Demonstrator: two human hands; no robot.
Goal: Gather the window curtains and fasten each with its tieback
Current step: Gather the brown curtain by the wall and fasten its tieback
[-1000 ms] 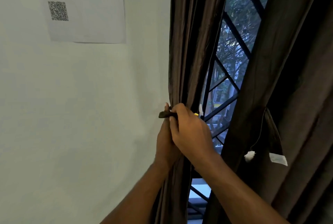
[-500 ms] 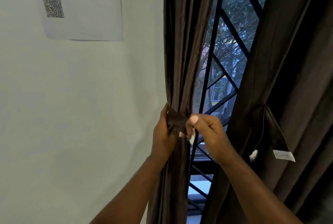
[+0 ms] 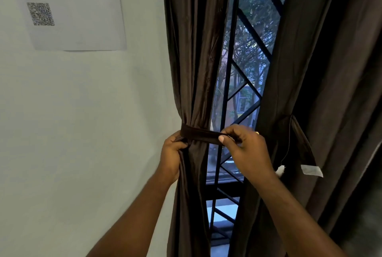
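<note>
The left curtain (image 3: 192, 70) hangs vertically, gathered. Bare wall (image 3: 82, 112) lies along its left edge and the window grille (image 3: 227, 91) is exposed on its right. The tieback (image 3: 198, 134) runs horizontally across the gather. The left hand (image 3: 172, 153) curls its fingers round the gather at the tieback's left end. The right hand (image 3: 244, 149) pinches the tieback's right end.

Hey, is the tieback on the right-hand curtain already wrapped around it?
No, that tieback hangs loose against the right curtain, its white-tipped end dangling free rather than looped around the fabric.
</note>
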